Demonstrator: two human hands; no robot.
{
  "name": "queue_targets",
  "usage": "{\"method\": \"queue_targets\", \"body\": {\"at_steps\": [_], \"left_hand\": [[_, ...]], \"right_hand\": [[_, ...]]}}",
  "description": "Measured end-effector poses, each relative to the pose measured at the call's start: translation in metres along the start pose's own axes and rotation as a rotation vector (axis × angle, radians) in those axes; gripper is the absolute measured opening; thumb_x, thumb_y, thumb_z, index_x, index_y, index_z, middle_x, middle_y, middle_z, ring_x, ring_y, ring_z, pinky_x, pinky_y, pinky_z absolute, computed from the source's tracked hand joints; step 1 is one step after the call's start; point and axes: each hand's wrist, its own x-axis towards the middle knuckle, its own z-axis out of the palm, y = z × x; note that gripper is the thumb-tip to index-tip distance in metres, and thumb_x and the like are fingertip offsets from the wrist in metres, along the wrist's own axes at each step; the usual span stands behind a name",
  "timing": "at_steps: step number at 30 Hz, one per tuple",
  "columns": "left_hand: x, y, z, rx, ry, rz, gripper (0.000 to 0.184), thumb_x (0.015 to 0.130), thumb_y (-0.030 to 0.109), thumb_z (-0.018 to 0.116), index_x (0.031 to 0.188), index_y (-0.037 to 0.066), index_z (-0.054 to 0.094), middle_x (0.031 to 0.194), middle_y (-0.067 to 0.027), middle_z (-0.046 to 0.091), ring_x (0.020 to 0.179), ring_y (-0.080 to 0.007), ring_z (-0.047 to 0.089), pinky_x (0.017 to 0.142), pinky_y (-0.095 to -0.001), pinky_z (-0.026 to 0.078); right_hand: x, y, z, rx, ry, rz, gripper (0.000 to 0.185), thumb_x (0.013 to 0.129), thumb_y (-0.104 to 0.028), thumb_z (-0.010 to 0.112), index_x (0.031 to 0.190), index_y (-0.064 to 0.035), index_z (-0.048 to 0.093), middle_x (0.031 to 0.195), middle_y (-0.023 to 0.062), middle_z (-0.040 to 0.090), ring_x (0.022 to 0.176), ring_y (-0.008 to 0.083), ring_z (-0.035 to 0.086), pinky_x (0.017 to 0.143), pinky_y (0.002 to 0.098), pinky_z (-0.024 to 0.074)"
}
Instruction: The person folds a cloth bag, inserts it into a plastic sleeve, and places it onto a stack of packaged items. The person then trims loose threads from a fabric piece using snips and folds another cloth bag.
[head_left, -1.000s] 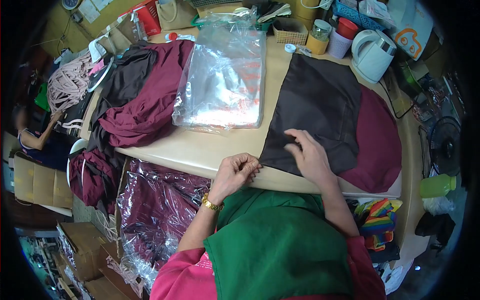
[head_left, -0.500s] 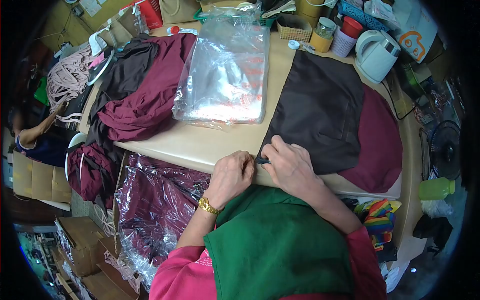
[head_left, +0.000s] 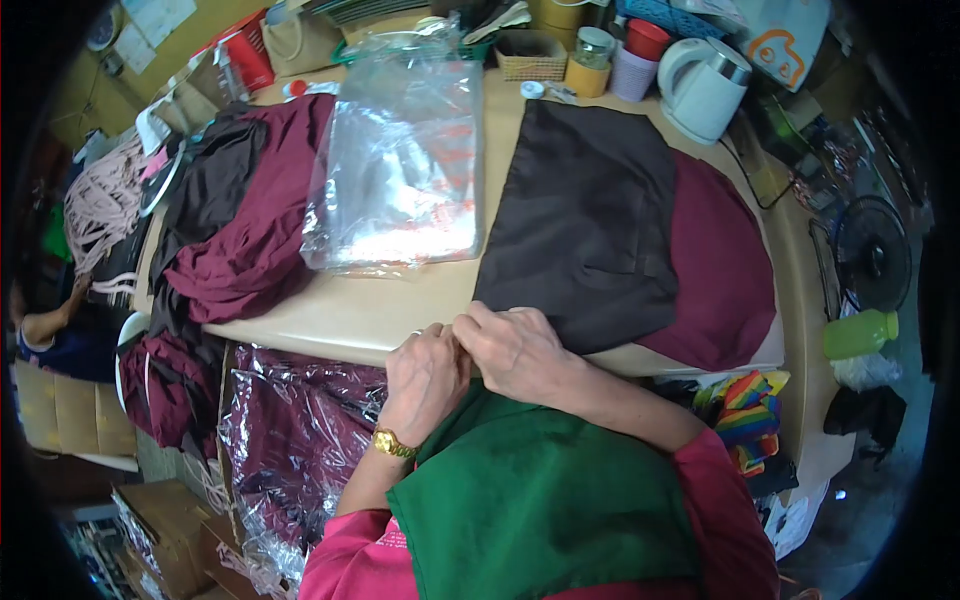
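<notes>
A flat dark cloth [head_left: 590, 215], near black, lies on the table over a maroon cloth [head_left: 722, 265]. Its lower left corner reaches my hands at the table's front edge. My right hand [head_left: 515, 350] is closed on that corner, knuckles up. Pressed against it, my left hand [head_left: 425, 375] is also closed, with a gold watch on the wrist. The fingertips of both are tucked under, so what the left one pinches is hidden. Just below them hangs the green fabric [head_left: 550, 490] over my front.
Clear plastic bags [head_left: 400, 180] lie stacked mid-table. Crumpled maroon and black cloths [head_left: 245, 210] are at the left. A white kettle [head_left: 705, 90] stands at the back right. Plastic-wrapped maroon goods [head_left: 305, 440] sit below the table edge. Another person's arm [head_left: 55, 320] shows far left.
The view has shifted, so the table things sit further left. My hands have come together; the bit of dark cloth that showed between them is now covered by my fingers.
</notes>
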Motion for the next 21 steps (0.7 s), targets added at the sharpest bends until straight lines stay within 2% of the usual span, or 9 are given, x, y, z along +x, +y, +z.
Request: {"method": "queue_targets", "body": {"at_steps": [8, 10, 11, 14, 15, 16, 18, 19, 21], "left_hand": [[-0.002, -0.014, -0.032, -0.110, -0.067, -0.112, 0.007, 0.080, 0.009, 0.061, 0.082, 0.002, 0.061, 0.076, -0.0175, 0.064, 0.072, -0.0386, 0.063, 0.067, -0.0469, 0.049], [-0.001, -0.030, -0.033, -0.151, 0.119, -0.096, 0.019, 0.079, 0.002, 0.060, 0.098, 0.002, 0.060, 0.088, -0.0188, 0.063, 0.082, -0.0354, 0.064, 0.066, -0.0450, 0.052], [0.002, -0.039, -0.030, -0.052, 0.238, -0.035, 0.038, 0.083, -0.001, 0.058, 0.120, 0.001, 0.055, 0.097, -0.0205, 0.061, 0.086, -0.0362, 0.064, 0.070, -0.0448, 0.053], [0.011, -0.040, -0.024, -0.352, 0.193, -0.135, 0.050, 0.088, 0.004, 0.061, 0.136, 0.000, 0.047, 0.107, -0.0216, 0.061, 0.088, -0.0361, 0.065, 0.074, -0.0422, 0.056], [0.013, -0.047, -0.010, -0.416, 0.129, -0.075, 0.059, 0.091, 0.007, 0.062, 0.145, 0.000, 0.038, 0.113, -0.0204, 0.063, 0.090, -0.0293, 0.066, 0.074, -0.0367, 0.057], [0.016, -0.043, -0.001, -0.423, 0.125, -0.056, 0.059, 0.091, 0.007, 0.062, 0.145, 0.000, 0.038, 0.113, -0.0204, 0.063, 0.090, -0.0293, 0.066, 0.074, -0.0367, 0.057], [0.027, -0.025, 0.014, -0.877, -0.100, -0.204, 0.068, 0.091, 0.005, 0.063, 0.150, 0.002, 0.030, 0.119, -0.0207, 0.063, 0.093, -0.0218, 0.066, 0.074, -0.0320, 0.056], [0.032, -0.014, 0.012, -0.774, -0.129, -0.189, 0.075, 0.090, 0.002, 0.063, 0.154, 0.006, 0.024, 0.113, -0.0177, 0.063, 0.084, -0.0160, 0.064, 0.070, -0.0285, 0.053], [0.035, -0.011, 0.018, -0.806, -0.166, -0.124, 0.075, 0.089, 0.000, 0.062, 0.154, 0.007, 0.025, 0.112, -0.0153, 0.063, 0.080, -0.0148, 0.062, 0.069, -0.0272, 0.051]], "right_hand": [[-0.018, 0.015, -0.013, 0.029, -0.024, 0.147, 0.027, 0.078, -0.010, 0.072, 0.096, -0.0041, 0.053, 0.095, 0.0125, 0.053, 0.074, 0.0310, 0.065, 0.064, 0.0428, 0.0512], [-0.021, 0.014, -0.026, -0.002, 0.059, 0.247, 0.037, 0.078, -0.013, 0.074, 0.109, -0.0049, 0.055, 0.096, 0.0132, 0.055, 0.077, 0.0328, 0.066, 0.066, 0.0435, 0.0523], [-0.022, 0.017, -0.031, 0.006, 0.057, 0.236, 0.037, 0.078, -0.013, 0.074, 0.109, -0.0049, 0.055, 0.096, 0.0132, 0.055, 0.077, 0.0328, 0.066, 0.066, 0.0435, 0.0523], [-0.037, 0.031, -0.033, -0.066, 0.134, 0.411, 0.047, 0.080, -0.021, 0.075, 0.121, -0.0078, 0.055, 0.101, 0.0135, 0.057, 0.084, 0.0351, 0.065, 0.071, 0.0451, 0.0525], [-0.047, 0.044, -0.017, -0.050, 0.097, 0.357, 0.052, 0.080, -0.023, 0.076, 0.124, -0.0061, 0.055, 0.099, 0.0144, 0.058, 0.084, 0.0360, 0.065, 0.071, 0.0446, 0.0525], [-0.053, 0.046, -0.013, -0.034, 0.062, 0.308, 0.057, 0.079, -0.024, 0.077, 0.127, -0.0043, 0.054, 0.098, 0.0152, 0.060, 0.085, 0.0369, 0.064, 0.071, 0.0441, 0.0525], [-0.058, 0.027, -0.011, 0.077, -0.131, 0.358, 0.043, 0.086, -0.026, 0.072, 0.121, -0.0040, 0.062, 0.099, 0.0160, 0.064, 0.088, 0.0361, 0.065, 0.074, 0.0433, 0.0533], [-0.063, 0.024, -0.015, 0.234, -0.202, 0.253, 0.036, 0.087, -0.023, 0.071, 0.117, -0.0039, 0.064, 0.099, 0.0166, 0.065, 0.087, 0.0364, 0.065, 0.075, 0.0428, 0.0531], [-0.070, 0.017, -0.032, 0.384, -0.263, 0.159, 0.029, 0.089, -0.021, 0.070, 0.112, -0.0038, 0.067, 0.098, 0.0171, 0.066, 0.087, 0.0367, 0.065, 0.076, 0.0423, 0.0529]]}}
